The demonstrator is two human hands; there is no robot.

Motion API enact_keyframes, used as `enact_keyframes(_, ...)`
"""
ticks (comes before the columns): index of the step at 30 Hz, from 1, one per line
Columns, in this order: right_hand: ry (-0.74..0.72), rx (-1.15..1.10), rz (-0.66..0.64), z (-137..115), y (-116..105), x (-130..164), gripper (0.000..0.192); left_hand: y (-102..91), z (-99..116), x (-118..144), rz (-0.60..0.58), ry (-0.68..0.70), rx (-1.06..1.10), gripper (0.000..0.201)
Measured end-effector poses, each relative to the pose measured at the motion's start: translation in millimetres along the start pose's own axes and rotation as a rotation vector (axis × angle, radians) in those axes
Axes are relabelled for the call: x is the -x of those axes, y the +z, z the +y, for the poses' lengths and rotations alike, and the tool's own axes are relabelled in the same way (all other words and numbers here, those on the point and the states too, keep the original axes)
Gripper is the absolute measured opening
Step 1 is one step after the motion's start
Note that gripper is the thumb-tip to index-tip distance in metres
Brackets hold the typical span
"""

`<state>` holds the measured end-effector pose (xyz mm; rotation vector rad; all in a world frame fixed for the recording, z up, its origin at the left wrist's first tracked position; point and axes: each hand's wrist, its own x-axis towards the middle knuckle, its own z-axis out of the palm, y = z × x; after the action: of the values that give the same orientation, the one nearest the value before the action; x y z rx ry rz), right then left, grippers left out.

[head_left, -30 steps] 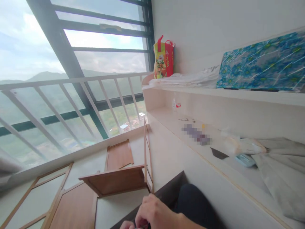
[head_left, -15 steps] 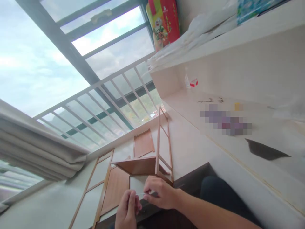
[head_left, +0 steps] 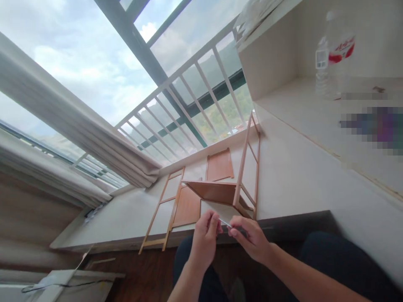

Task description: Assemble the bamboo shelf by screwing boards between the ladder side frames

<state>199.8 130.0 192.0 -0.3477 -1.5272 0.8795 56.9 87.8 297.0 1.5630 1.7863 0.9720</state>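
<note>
A thin, silvery metal rod (head_left: 225, 223) spans the gap between my hands. My left hand (head_left: 205, 237) pinches one end, and the fingers of my right hand (head_left: 250, 237) close on the other; which kind of rod it is I cannot tell. Just beyond the hands, a brown shelf board (head_left: 215, 192) joins an upright wooden side frame (head_left: 239, 180) on the white ledge. To the left lies a ladder-like wooden frame (head_left: 161, 203), with a brown panel (head_left: 188, 206) beside it. Farther back, another brown panel (head_left: 219, 165) lies near the window.
A white railing (head_left: 195, 63) and windows stand behind the ledge (head_left: 126, 218), with a grey curtain (head_left: 119, 147) at left. Plastic bottles (head_left: 338, 63) stand on the right shelf. My knees are below, over a dark wooden floor (head_left: 141, 268).
My view has swung left, so the wooden parts and both hands appear farther right. Both hands still grip the rod, which now slants, and more of my left forearm shows.
</note>
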Motion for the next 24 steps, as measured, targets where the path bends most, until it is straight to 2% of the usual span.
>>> enact_keyframes(3, -0.106, 0.087, 0.071, -5.3, -12.3, -2.1, 0.008, 9.6, 11.6, -4.8, -0.051, 0.034, 0.031, 0.044)
enact_keyframes(7, -0.205, 0.067, 0.139, -13.1, -31.1, -10.5, 0.008, 20.8, 29.9, -8.0, -0.097, 0.068, 0.100, 0.041)
enact_keyframes(11, -0.215, 0.109, 0.219, -15.7, -47.0, -14.1, 0.011, 28.5, 43.6, -12.6, -0.122, 0.092, 0.161, 0.038)
enact_keyframes(14, -0.234, 0.149, 0.231, -13.5, -54.7, -15.3, 0.013, 33.9, 49.9, -17.8, -0.147, 0.075, 0.165, 0.037)
enact_keyframes(24, -0.230, 0.178, 0.311, -8.3, -64.7, -22.7, 0.011, 41.3, 65.4, -37.4, -0.181, 0.140, -0.030, 0.038)
